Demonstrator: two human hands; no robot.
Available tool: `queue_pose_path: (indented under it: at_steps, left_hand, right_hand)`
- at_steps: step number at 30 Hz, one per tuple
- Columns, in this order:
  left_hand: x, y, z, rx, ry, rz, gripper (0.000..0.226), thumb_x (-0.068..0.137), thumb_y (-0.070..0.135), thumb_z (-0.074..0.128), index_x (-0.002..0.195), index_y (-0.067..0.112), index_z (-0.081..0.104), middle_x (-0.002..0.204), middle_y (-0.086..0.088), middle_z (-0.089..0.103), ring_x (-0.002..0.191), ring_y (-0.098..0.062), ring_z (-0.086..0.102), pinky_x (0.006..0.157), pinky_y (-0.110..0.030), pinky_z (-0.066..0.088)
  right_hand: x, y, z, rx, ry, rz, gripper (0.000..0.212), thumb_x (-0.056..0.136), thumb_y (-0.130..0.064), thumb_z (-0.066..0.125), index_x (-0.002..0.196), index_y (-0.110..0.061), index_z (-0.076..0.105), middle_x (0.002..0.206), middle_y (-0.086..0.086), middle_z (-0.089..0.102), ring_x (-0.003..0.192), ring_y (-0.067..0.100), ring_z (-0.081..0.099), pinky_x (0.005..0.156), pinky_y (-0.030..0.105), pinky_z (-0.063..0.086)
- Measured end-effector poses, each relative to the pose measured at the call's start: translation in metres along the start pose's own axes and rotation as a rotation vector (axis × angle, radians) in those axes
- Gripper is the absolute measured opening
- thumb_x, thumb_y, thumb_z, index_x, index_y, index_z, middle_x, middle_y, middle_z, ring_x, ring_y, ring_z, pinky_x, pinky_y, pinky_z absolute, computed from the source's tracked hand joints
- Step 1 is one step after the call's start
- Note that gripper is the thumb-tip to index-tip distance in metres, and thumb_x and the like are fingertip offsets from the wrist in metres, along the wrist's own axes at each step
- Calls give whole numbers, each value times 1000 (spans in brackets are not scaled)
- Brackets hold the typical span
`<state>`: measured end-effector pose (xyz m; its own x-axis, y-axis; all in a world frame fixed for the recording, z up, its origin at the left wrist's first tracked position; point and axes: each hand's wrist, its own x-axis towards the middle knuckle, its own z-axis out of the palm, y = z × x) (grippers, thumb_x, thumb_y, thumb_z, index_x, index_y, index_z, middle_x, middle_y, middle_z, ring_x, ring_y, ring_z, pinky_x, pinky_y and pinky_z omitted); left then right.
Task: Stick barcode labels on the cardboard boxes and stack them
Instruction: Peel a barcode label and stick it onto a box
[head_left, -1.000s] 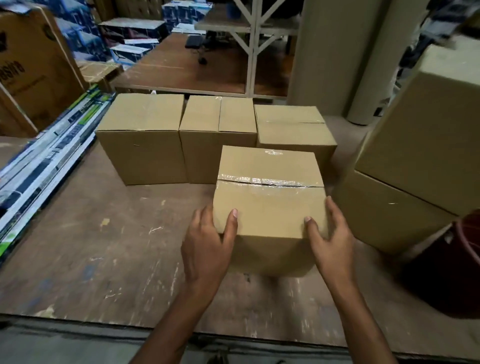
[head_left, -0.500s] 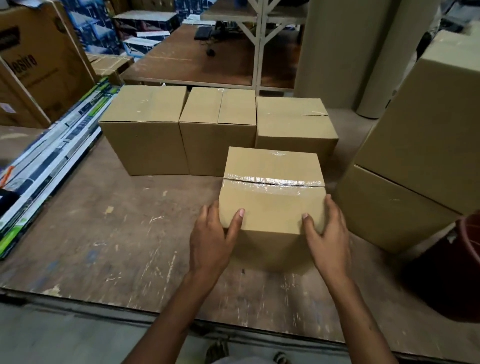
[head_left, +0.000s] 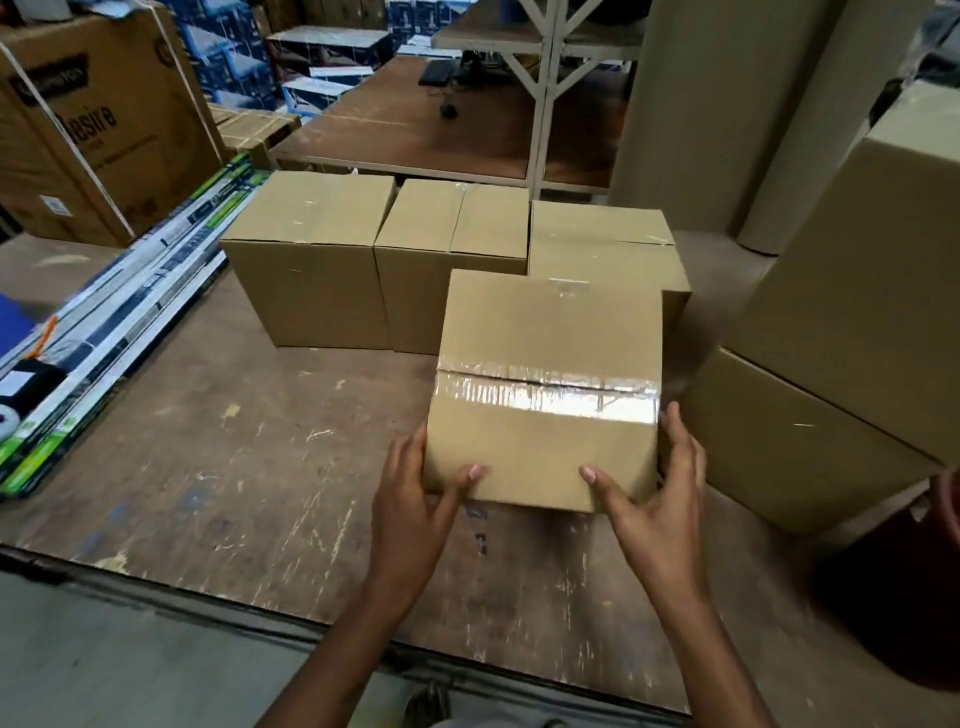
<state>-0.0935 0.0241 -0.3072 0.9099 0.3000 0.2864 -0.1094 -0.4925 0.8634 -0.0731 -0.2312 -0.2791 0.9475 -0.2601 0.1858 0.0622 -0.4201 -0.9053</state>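
Two bare forearms enter from the lower edge and converge forward. Left hand (head_left: 410, 499): fingers extended along the left side of a cardboard box (head_left: 545, 395), thumb laid across its near face. Right hand (head_left: 657, 499): fingers spread up the right side, thumb pressed on the near face, pointing inward. Both wrists are slightly extended, palms facing each other, clamping the box between them.

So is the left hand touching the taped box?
Touching. The head view shows the left hand gripping the taped box, thumb on top, fingers against its side.
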Motion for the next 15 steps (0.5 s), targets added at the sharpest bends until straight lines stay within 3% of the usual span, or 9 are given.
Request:
queue_pose_path:
  at_steps: [4,7,9,10,13,15]
  left_hand:
    - [-35,-27,4,-164,4,-15,74,85,22,91,147,21,50,140,15,51,125,-10,61,91,-19,57]
    - [-49,-54,12,-126,-21,1,81,79,14,96,143,19,46,142,16,46,127,-6,59,95,-19,55]
    - [-50,-64,17,-84,-73,-47,82,79,20,97,139,29,41,139,26,44,122,-1,59,90,-14,55]
    - [-50,-68,19,-49,-103,-76,82,80,25,96,137,33,38,137,29,44,119,-2,61,87,-14,55]
    - [-44,-81,25,24,-165,-131,86,80,36,96,140,33,35,134,19,55,115,-11,67,86,-26,60]
    - [-37,-83,25,-34,-180,-168,95,76,47,97,146,36,34,139,13,57,117,-11,70,89,-34,64]
  right_hand:
    - [-17,34,-2,2,-89,-4,130,70,-25,101,171,-33,20,140,-23,26,133,4,50,118,30,38]
    - [-33,61,3,1,-114,-25,114,76,-23,96,165,-29,25,143,-16,23,129,-9,51,111,22,45]
    - [-39,73,8,-76,-88,-68,107,80,-15,94,162,-24,26,144,-14,23,125,-14,51,105,12,45]
    - [-39,78,11,-122,-65,-75,104,81,-11,94,160,-23,28,145,-11,24,121,-11,53,103,16,49]
    - [-37,86,16,-182,-38,-54,89,83,-16,92,149,-20,33,146,1,34,116,18,60,98,50,59]
    - [-37,85,14,-157,-72,1,79,87,-27,88,144,-23,33,141,4,46,119,27,63,94,45,60]
